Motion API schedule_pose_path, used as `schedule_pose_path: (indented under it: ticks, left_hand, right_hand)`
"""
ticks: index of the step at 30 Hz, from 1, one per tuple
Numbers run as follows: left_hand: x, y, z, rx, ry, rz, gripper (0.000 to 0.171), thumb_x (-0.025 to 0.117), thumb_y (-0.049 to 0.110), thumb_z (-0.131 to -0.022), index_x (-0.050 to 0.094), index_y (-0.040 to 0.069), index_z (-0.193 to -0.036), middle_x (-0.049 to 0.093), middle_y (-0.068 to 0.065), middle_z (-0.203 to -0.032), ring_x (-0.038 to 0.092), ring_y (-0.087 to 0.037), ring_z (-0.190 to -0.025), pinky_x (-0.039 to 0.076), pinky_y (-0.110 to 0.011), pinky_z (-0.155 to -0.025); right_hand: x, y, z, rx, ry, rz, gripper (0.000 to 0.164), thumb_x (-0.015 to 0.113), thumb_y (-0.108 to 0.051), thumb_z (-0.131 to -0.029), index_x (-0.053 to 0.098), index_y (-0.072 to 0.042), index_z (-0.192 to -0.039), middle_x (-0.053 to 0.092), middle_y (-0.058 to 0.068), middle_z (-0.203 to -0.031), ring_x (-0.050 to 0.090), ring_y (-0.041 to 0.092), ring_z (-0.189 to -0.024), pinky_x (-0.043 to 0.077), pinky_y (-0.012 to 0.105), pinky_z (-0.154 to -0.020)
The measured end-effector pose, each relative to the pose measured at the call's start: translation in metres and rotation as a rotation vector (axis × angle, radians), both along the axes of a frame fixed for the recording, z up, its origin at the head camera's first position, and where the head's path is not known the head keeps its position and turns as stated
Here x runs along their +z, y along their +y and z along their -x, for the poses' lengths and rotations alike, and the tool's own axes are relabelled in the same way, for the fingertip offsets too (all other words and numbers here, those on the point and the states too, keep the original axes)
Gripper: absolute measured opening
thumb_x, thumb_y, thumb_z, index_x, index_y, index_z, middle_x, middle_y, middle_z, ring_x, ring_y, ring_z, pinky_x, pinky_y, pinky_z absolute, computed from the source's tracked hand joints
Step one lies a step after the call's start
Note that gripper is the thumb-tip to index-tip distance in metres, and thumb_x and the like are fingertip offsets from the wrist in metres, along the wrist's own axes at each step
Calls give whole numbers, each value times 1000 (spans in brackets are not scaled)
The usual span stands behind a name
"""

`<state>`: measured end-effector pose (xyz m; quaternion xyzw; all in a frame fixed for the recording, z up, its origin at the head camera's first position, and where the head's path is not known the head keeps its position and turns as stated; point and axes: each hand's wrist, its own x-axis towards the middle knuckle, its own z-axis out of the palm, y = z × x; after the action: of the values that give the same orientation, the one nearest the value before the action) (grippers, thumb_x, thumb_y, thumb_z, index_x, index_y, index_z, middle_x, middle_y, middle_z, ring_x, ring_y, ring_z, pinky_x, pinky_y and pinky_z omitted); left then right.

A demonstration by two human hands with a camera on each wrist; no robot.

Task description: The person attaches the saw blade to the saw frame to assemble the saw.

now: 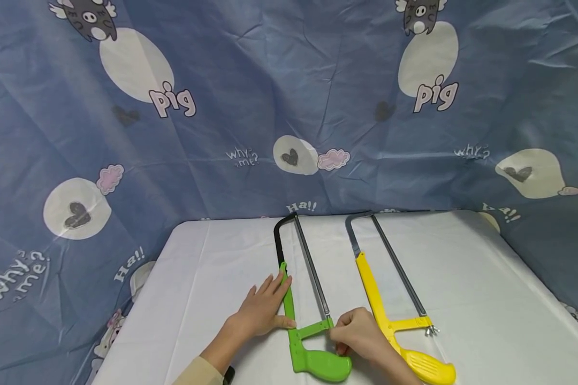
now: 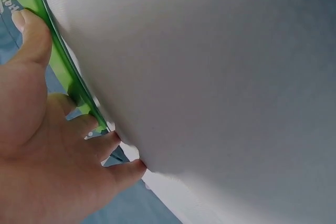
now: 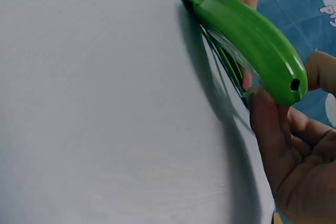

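Observation:
A green hacksaw with a black front frame and a grey blade lies on the white table. My left hand rests across its green back bar, fingers outstretched and thumb near the handle's junction. In the left wrist view the thumb lies against the green frame. My right hand pinches the small fitting at the lower end of the blade, beside the green crosspiece; the fingers hide that fitting. The right wrist view shows the green handle in front of the curled right fingers and thumb.
To the right lies a yellow hacksaw, parallel to the green one, with a silver wing nut at its blade end. Blue printed cloth hangs behind the white table. A small dark object shows beside the left sleeve.

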<state>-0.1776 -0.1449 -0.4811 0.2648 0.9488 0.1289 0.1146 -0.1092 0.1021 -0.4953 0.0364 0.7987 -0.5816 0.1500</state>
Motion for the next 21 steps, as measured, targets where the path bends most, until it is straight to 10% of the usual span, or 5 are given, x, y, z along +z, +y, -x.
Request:
schedule_pose_path:
  ticks: [21]
  left_hand:
    - [-3, -3, 2, -9, -18, -41, 104, 69, 59, -81, 21, 10, -159, 16, -18, -166, 20, -44, -152, 24, -72, -113]
  right_hand:
    - [-9, 1, 3, 36, -52, 270, 18, 63, -6, -77, 64, 0, -61, 62, 0, -54, 52, 10, -47, 48, 23, -48]
